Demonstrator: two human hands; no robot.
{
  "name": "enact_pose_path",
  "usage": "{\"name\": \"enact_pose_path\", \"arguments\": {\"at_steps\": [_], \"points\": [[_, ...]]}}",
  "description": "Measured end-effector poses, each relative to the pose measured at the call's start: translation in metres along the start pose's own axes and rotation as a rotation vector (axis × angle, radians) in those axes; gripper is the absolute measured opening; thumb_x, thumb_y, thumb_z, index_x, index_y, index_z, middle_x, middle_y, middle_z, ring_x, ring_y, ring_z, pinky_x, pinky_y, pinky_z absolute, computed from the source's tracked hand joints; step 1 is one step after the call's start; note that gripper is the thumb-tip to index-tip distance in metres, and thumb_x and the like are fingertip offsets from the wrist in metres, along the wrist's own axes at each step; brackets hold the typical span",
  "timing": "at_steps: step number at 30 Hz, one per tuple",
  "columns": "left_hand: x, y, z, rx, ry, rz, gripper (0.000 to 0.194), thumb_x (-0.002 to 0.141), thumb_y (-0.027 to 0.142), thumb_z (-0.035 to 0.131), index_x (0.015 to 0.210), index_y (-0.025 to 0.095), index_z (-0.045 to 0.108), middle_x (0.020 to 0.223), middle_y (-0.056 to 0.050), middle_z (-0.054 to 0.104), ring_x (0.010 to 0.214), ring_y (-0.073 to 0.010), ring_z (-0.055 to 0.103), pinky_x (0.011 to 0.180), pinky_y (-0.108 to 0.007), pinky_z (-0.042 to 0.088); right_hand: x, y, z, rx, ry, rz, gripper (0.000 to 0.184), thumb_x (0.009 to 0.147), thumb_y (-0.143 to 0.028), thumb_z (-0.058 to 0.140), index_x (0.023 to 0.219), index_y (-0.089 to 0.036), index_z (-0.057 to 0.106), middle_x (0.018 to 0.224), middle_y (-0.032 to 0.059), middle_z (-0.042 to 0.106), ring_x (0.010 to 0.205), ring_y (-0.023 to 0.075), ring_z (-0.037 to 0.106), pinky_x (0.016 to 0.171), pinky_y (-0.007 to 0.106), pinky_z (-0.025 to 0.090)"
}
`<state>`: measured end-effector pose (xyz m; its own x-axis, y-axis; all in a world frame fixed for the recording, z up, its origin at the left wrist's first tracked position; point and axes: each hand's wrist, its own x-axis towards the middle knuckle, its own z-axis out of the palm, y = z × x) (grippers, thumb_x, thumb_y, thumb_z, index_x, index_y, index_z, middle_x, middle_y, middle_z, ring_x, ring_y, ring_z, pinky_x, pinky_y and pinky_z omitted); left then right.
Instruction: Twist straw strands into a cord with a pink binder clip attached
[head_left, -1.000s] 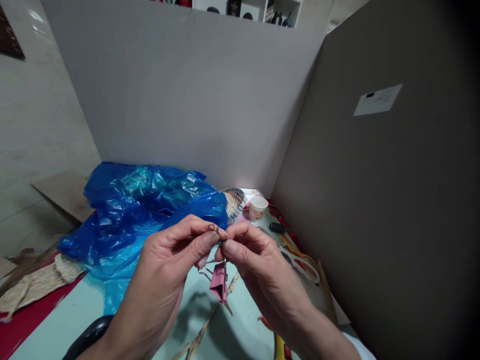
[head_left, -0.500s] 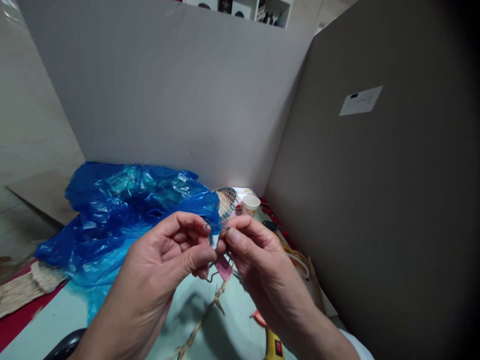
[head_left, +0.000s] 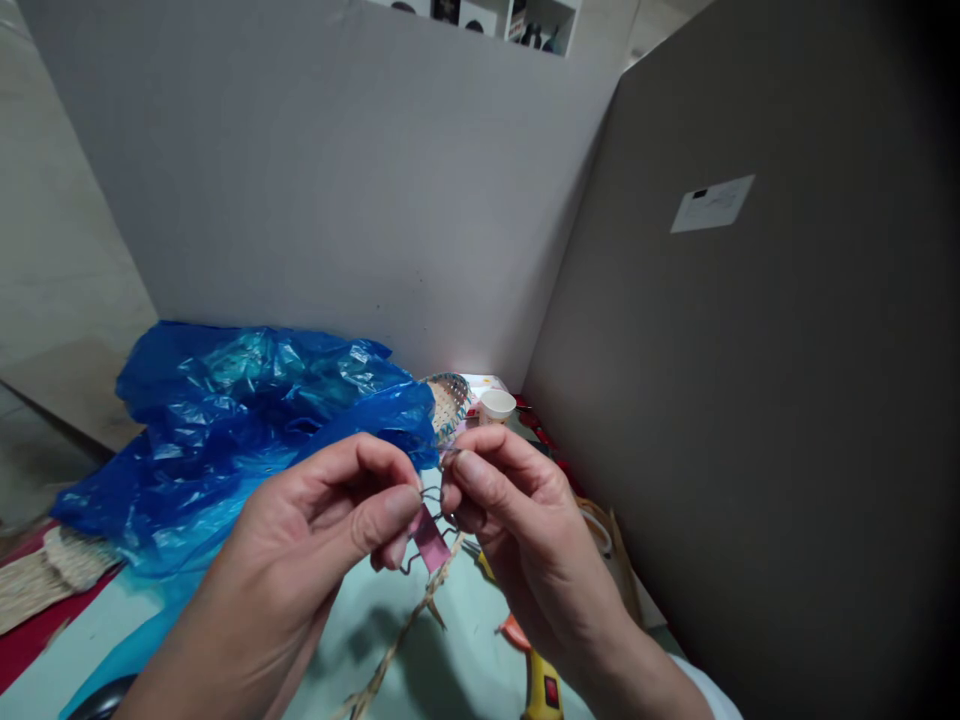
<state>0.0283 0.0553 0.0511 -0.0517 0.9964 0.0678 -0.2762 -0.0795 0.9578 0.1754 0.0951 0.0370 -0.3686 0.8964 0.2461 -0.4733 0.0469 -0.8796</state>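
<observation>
My left hand (head_left: pixel 330 520) and my right hand (head_left: pixel 502 500) meet above the table, fingertips pinched together. Between them hangs a small pink binder clip (head_left: pixel 429 538) with thin wire handles. Both hands pinch the wire handles at the top of the clip. A thin straw strip (head_left: pixel 397 640) runs down from under the clip toward the near edge.
A crumpled blue plastic bag (head_left: pixel 240 420) lies behind my left hand. A small woven basket (head_left: pixel 448 400) and a paper cup (head_left: pixel 496 405) stand by the grey partition corner. Woven straw pieces (head_left: pixel 45 575) lie at the left; a yellow tool (head_left: pixel 541 685) lies near my right wrist.
The clip has tilted and shifted slightly left between my fingers. Both hands moved a little to the left and down in the view; the pinch is kept.
</observation>
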Motion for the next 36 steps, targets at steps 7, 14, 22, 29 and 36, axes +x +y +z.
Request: {"name": "enact_pose_path", "arguments": {"at_steps": [7,14,22,29,36], "points": [[-0.005,-0.001,0.000,-0.091,0.006,-0.063,0.012,0.074,0.032,0.075,0.076,0.022,0.068,0.068,-0.001,0.056,0.062,-0.0136,0.053,0.054,-0.022,0.047,-0.004,-0.009,0.004,-0.264,0.021,-0.075,0.012,0.087,-0.026,0.066,0.079,-0.018,0.064,0.064,-0.0015,0.062,0.055,0.0078,0.048,0.053,0.021,0.039],[-0.005,0.000,-0.007,0.030,0.028,0.001,0.017,0.072,0.038,0.076,0.072,0.022,0.069,0.065,-0.002,0.055,0.059,-0.0138,0.052,0.050,-0.020,0.048,-0.006,-0.015,0.006,-0.496,0.020,-0.216,0.010,0.087,-0.025,0.064,0.079,-0.020,0.067,0.068,-0.0003,0.064,0.060,0.0114,0.057,0.056,0.024,0.044],[-0.009,0.007,0.003,0.248,0.079,0.090,0.014,0.076,0.036,0.071,0.070,0.024,0.068,0.068,-0.002,0.056,0.066,-0.0167,0.054,0.060,-0.021,0.051,-0.013,-0.018,0.000,-0.828,-0.042,-0.392,0.009,0.090,-0.022,0.061,0.085,-0.020,0.069,0.072,-0.0007,0.067,0.058,0.0102,0.055,0.059,0.024,0.045],[-0.006,0.007,0.007,0.174,0.107,0.086,0.015,0.066,0.035,0.078,0.066,0.023,0.070,0.060,0.000,0.057,0.058,-0.0136,0.054,0.052,-0.019,0.048,-0.017,-0.020,0.003,-0.811,-0.124,-0.440,0.010,0.091,-0.018,0.059,0.090,-0.020,0.069,0.074,0.0003,0.067,0.063,0.0116,0.060,0.060,0.024,0.048],[-0.002,0.000,-0.002,0.294,0.041,0.183,0.013,0.072,0.036,0.073,0.069,0.024,0.068,0.062,0.002,0.060,0.058,-0.0131,0.058,0.052,-0.017,0.051,-0.017,-0.021,0.002,-0.910,-0.191,-0.471,0.010,0.090,-0.011,0.059,0.094,-0.017,0.066,0.076,-0.0004,0.067,0.066,0.0102,0.060,0.066,0.022,0.048]]}}
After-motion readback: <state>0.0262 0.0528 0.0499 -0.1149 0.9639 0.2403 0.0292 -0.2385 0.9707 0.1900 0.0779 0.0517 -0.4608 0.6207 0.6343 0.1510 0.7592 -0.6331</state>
